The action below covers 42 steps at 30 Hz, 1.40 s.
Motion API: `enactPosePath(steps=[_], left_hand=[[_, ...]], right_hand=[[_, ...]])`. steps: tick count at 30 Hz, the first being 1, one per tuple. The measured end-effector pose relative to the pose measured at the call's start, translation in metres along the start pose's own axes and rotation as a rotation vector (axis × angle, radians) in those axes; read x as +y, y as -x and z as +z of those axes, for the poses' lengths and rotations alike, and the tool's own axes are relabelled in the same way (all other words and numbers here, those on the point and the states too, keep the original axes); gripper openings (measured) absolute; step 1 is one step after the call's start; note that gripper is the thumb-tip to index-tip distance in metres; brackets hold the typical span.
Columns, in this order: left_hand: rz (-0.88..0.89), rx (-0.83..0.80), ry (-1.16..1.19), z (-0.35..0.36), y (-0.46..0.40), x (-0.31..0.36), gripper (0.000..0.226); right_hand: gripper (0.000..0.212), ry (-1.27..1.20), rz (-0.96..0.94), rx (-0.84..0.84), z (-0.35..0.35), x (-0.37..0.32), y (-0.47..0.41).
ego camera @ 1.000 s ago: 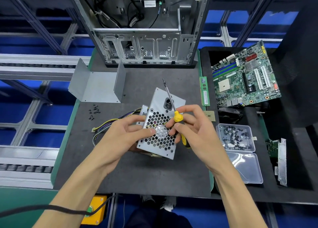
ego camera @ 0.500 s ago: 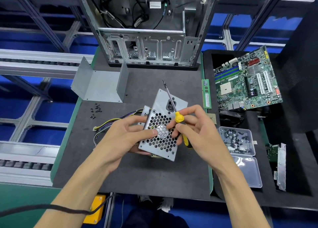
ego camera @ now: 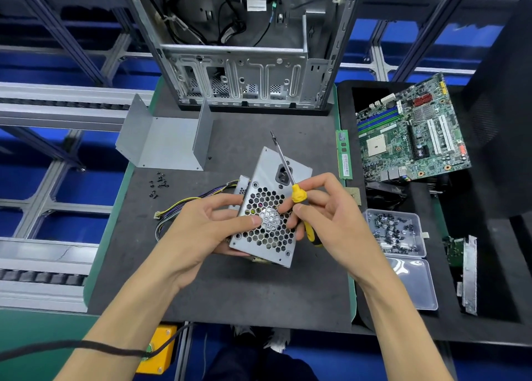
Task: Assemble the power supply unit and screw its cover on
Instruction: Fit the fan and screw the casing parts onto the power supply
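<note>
The power supply unit (ego camera: 269, 208) is held tilted above the black mat (ego camera: 230, 288), gripped by the left hand (ego camera: 201, 228) with thumb on its fan grille, while the yellow-handled screwdriver (ego camera: 290, 183) is clasped idle in the right hand (ego camera: 328, 216), presumably for inspection before covering.

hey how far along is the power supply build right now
Done: the power supply unit is out of the computer case. In hand: left hand holds it; right hand holds the screwdriver, tip off any screw. Left: fit the U-shaped cover and drive the loose black screws.
</note>
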State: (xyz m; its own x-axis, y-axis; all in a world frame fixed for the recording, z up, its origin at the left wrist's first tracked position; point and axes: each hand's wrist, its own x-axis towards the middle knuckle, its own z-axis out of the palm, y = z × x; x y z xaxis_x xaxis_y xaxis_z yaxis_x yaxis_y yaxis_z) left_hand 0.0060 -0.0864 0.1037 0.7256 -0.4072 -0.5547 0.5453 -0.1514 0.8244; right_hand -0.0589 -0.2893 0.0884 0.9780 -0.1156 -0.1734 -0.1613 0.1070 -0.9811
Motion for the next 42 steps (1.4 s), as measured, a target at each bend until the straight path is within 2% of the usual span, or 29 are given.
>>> enactPosePath(steps=[8,17,23,27,30,39,42], left_hand=[[-0.004,-0.01,-0.02,0.0,-0.001,0.004,0.056],[-0.015,-0.026,-0.027,-0.001,-0.002,0.005,0.04],[-0.015,-0.026,-0.024,-0.002,-0.002,0.005,0.04],[-0.012,-0.03,-0.02,-0.002,-0.002,0.005,0.046],[-0.014,-0.03,-0.024,-0.002,-0.002,0.005,0.041],[-0.024,-0.015,-0.013,0.001,0.001,0.008,0.04],[-0.024,-0.006,-0.003,0.003,0.002,0.009,0.04]], right_hand=[[0.019,0.009,0.006,0.013,0.001,-0.002,-0.001],[0.019,0.018,0.013,0.026,0.003,-0.004,-0.001],[0.019,0.053,0.011,0.013,0.002,-0.007,0.001],[0.028,0.247,-0.065,0.025,-0.005,-0.018,0.005],[0.023,0.43,-0.115,0.054,-0.009,-0.031,0.007],[0.021,0.679,-0.184,0.103,-0.025,-0.086,0.019],[0.013,0.793,-0.208,0.087,-0.027,-0.102,0.019]])
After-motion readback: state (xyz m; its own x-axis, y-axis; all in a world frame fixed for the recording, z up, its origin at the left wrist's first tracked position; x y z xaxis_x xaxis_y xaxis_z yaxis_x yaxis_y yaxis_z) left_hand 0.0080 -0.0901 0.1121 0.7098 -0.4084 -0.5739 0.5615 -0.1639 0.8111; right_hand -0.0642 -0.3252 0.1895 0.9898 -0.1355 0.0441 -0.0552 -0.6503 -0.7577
